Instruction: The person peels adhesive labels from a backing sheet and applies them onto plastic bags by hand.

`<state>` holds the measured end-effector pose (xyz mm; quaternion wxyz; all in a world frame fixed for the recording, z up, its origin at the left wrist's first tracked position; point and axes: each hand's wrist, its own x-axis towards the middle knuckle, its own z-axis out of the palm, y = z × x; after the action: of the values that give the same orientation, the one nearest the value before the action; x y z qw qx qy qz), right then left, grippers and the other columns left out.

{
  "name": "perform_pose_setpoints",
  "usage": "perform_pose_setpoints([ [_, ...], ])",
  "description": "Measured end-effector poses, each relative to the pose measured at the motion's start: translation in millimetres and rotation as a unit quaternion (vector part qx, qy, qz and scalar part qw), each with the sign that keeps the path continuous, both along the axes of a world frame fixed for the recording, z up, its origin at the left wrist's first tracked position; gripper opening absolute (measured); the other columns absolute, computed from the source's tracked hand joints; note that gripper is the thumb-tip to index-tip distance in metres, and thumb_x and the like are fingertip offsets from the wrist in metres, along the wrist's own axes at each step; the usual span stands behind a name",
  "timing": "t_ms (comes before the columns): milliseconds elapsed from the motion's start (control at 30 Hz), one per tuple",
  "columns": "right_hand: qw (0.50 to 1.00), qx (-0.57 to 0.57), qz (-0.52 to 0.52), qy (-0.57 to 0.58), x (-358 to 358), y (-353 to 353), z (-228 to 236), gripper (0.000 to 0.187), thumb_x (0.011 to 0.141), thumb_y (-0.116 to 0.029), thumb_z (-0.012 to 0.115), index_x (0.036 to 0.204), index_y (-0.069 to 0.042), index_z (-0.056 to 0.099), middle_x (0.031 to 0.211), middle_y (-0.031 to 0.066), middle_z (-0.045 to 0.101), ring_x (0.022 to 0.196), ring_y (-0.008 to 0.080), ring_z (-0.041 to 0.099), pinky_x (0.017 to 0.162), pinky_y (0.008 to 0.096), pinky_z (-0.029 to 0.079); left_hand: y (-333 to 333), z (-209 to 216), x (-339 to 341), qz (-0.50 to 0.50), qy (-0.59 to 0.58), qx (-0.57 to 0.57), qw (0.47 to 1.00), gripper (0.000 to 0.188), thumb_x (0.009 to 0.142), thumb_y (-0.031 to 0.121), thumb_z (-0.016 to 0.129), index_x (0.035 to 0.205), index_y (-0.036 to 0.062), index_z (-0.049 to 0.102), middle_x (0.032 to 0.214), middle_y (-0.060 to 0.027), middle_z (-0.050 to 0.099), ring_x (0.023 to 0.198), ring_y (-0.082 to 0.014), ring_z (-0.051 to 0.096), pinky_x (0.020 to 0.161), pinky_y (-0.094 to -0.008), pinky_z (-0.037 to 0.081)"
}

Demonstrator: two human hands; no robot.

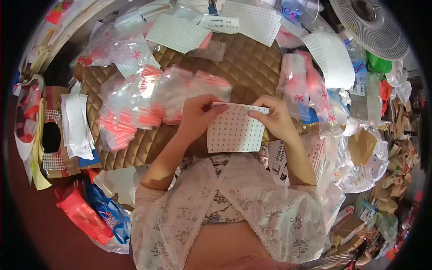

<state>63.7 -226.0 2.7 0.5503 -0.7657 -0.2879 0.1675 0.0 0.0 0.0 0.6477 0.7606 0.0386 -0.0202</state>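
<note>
Between my two hands is a white sheet covered with rows of small dark marks, its lower edge hanging down in front of my chest. My left hand pinches it at the upper left corner, thumb along the top edge. At the upper right corner my right hand grips it between thumb and fingers. Just beyond my left hand, clear plastic bags with red-pink edges lie in an overlapping heap on the brown quilted surface.
More marked sheets lie at the far side. Filled clear bags sit right of my right hand, with a water bottle and a fan beyond. A white paper stack stands left, above a red bag.
</note>
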Motion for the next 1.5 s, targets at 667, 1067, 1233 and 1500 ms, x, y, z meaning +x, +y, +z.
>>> perform_pose_setpoints([
  [667, 0.985, -0.130, 0.078, -0.079, 37.8, 41.5, -6.0, 0.016, 0.077, 0.003, 0.060, 0.091, 0.000, 0.056, 0.087, 0.0103, 0.055, 0.084, 0.0259, 0.056, 0.066, 0.0309, 0.045, 17.0, -44.2, 30.8, -0.067, 0.046, -0.036, 0.996, 0.017, 0.082, 0.009, 0.065, 0.095, -0.0016, 0.068, 0.085, -0.0069, 0.067, 0.078, -0.0092, 0.059, 0.068, -0.0230, 0.047],
  [1067, 0.982, -0.138, 0.072, -0.106, 27.5, 60.3, -24.3, 0.017, 0.072, 0.006, 0.061, 0.085, -0.001, 0.053, 0.087, 0.0116, 0.055, 0.085, 0.0299, 0.054, 0.071, 0.0364, 0.043, 25.7, -52.0, 10.4, -0.023, 0.080, -0.017, 0.996, 0.017, 0.081, 0.009, 0.065, 0.095, -0.0017, 0.067, 0.084, -0.0099, 0.068, 0.076, -0.0110, 0.060, 0.068, -0.0250, 0.047],
  [1233, 0.981, -0.145, 0.087, -0.090, 24.2, 62.1, -23.3, 0.016, 0.071, 0.005, 0.061, 0.085, -0.001, 0.054, 0.084, 0.0113, 0.056, 0.083, 0.0305, 0.055, 0.071, 0.0367, 0.044, 25.3, -52.4, 6.6, -0.022, 0.120, -0.064, 0.990, 0.019, 0.082, 0.010, 0.065, 0.097, -0.0020, 0.067, 0.082, -0.0072, 0.067, 0.076, -0.0091, 0.059, 0.066, -0.0233, 0.047],
  [1500, 0.950, -0.164, 0.045, -0.262, 2.3, 62.9, -29.1, 0.022, 0.070, 0.000, 0.062, 0.092, -0.001, 0.059, 0.089, 0.0121, 0.058, 0.085, 0.0290, 0.057, 0.071, 0.0360, 0.048, 27.4, -47.6, 0.8, 0.031, 0.197, -0.144, 0.969, 0.020, 0.083, 0.010, 0.064, 0.098, -0.0024, 0.067, 0.081, -0.0048, 0.067, 0.072, -0.0074, 0.058, 0.065, -0.0227, 0.047],
])
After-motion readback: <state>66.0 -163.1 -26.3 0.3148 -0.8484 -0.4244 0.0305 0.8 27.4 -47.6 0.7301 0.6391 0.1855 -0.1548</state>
